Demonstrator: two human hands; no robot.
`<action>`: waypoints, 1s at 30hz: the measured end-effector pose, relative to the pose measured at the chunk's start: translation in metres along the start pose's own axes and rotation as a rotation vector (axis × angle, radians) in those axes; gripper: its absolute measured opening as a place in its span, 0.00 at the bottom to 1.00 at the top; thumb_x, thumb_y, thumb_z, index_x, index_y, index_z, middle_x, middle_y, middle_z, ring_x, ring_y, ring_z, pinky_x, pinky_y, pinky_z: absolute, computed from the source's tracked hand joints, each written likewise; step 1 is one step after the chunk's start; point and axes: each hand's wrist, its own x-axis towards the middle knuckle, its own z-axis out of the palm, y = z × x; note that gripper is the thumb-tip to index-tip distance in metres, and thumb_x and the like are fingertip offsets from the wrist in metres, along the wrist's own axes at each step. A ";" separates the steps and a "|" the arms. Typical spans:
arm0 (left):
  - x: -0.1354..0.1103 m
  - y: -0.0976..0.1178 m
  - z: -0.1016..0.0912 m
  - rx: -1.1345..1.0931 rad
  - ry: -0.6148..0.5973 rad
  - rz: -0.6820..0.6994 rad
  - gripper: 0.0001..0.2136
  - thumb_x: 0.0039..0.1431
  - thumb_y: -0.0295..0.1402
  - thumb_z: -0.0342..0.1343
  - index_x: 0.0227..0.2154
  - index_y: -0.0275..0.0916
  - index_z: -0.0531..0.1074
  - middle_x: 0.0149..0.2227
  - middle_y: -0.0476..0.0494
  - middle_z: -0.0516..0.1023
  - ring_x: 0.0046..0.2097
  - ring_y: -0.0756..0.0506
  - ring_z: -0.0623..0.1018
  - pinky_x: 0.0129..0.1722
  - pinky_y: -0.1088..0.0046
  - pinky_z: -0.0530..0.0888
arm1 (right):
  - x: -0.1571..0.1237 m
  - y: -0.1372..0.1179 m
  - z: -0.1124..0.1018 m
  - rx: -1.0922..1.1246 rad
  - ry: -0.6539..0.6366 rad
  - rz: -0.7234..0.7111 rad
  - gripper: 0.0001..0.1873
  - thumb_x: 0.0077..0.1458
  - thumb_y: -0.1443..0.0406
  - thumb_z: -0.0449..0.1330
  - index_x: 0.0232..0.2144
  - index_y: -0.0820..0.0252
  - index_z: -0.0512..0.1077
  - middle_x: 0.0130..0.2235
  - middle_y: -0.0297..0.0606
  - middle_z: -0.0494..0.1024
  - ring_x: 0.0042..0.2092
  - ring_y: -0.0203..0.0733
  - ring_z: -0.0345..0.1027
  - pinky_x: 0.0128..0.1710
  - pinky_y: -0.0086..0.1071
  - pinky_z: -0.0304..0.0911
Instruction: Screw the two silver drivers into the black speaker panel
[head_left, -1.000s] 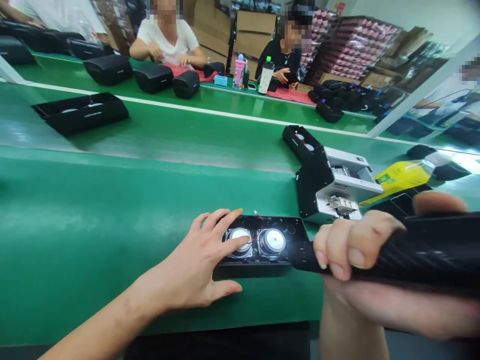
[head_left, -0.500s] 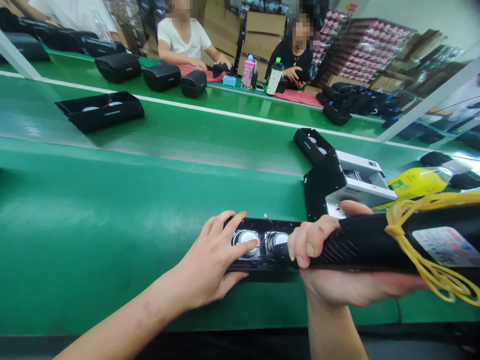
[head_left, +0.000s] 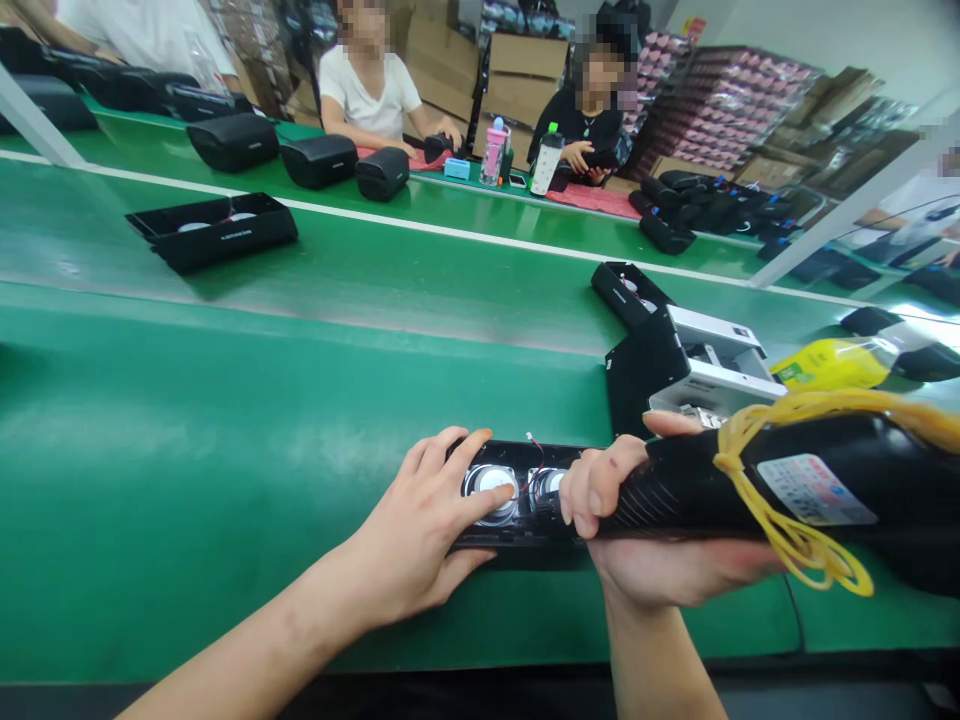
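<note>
A black speaker housing (head_left: 525,495) with two round silver drivers and thin red wires lies open on the green bench in front of me. My left hand (head_left: 420,530) rests flat on its left end, a fingertip on the left driver. My right hand (head_left: 645,530) grips a long black power tool (head_left: 795,480) bound with a yellow cord and bearing a white label. The tool's nose points at the right driver, which my fingers partly hide.
A green conveyor belt (head_left: 300,270) carries another open housing (head_left: 214,232) at the left. A black and white machine (head_left: 690,365) and a yellow bottle (head_left: 829,362) stand at the right. Across the belt two people sit among finished black speakers (head_left: 319,160) and drink bottles (head_left: 495,150).
My right hand has carried the tool leftward, bringing its nose over the right driver. The left hand has stayed on the housing's left end. The housing on the belt drifted right.
</note>
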 end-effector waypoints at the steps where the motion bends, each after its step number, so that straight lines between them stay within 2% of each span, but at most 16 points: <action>1: 0.000 0.000 0.000 0.005 -0.006 0.001 0.24 0.63 0.33 0.62 0.61 0.47 0.70 0.72 0.31 0.54 0.69 0.25 0.57 0.65 0.36 0.64 | -0.001 0.001 0.001 0.006 -0.004 0.002 0.36 0.55 0.31 0.60 0.50 0.48 0.77 0.23 0.25 0.71 0.16 0.34 0.59 0.15 0.27 0.60; 10: -0.001 -0.002 0.001 0.025 -0.022 0.024 0.25 0.64 0.34 0.60 0.63 0.48 0.68 0.72 0.30 0.51 0.68 0.23 0.57 0.63 0.33 0.63 | -0.003 0.007 0.002 -0.006 -0.117 0.017 0.30 0.57 0.34 0.62 0.47 0.46 0.77 0.22 0.26 0.71 0.15 0.35 0.58 0.15 0.27 0.59; 16: -0.002 -0.002 0.003 0.024 -0.013 0.011 0.26 0.62 0.33 0.61 0.63 0.49 0.69 0.72 0.32 0.53 0.68 0.23 0.57 0.63 0.31 0.63 | -0.006 0.006 0.005 0.032 -0.112 0.061 0.29 0.57 0.34 0.62 0.46 0.45 0.78 0.22 0.27 0.70 0.16 0.35 0.56 0.14 0.26 0.56; 20: -0.001 -0.003 0.003 0.027 -0.022 0.010 0.27 0.62 0.32 0.60 0.64 0.50 0.68 0.72 0.32 0.51 0.69 0.23 0.57 0.62 0.30 0.63 | -0.009 0.008 0.008 0.050 -0.086 0.053 0.23 0.64 0.41 0.59 0.47 0.46 0.78 0.22 0.28 0.69 0.16 0.35 0.56 0.15 0.26 0.57; 24: -0.001 -0.006 0.007 0.032 0.048 0.036 0.25 0.62 0.32 0.59 0.62 0.52 0.70 0.72 0.34 0.55 0.68 0.25 0.59 0.62 0.31 0.66 | -0.008 0.006 0.011 0.090 -0.063 0.069 0.18 0.65 0.47 0.61 0.50 0.45 0.78 0.24 0.28 0.71 0.17 0.35 0.59 0.16 0.27 0.59; 27: 0.000 -0.012 0.016 0.040 0.132 0.050 0.24 0.62 0.31 0.59 0.60 0.53 0.71 0.71 0.36 0.57 0.67 0.26 0.61 0.60 0.33 0.70 | 0.003 -0.008 0.007 0.116 -0.002 -0.030 0.26 0.63 0.39 0.59 0.52 0.46 0.77 0.23 0.27 0.71 0.15 0.34 0.57 0.12 0.25 0.57; 30: 0.000 -0.020 0.025 0.051 0.206 0.079 0.24 0.61 0.32 0.59 0.60 0.54 0.72 0.71 0.38 0.59 0.66 0.27 0.63 0.57 0.36 0.75 | 0.028 -0.037 -0.014 0.045 0.153 -0.280 0.33 0.60 0.33 0.56 0.50 0.49 0.78 0.20 0.24 0.69 0.13 0.32 0.53 0.10 0.25 0.56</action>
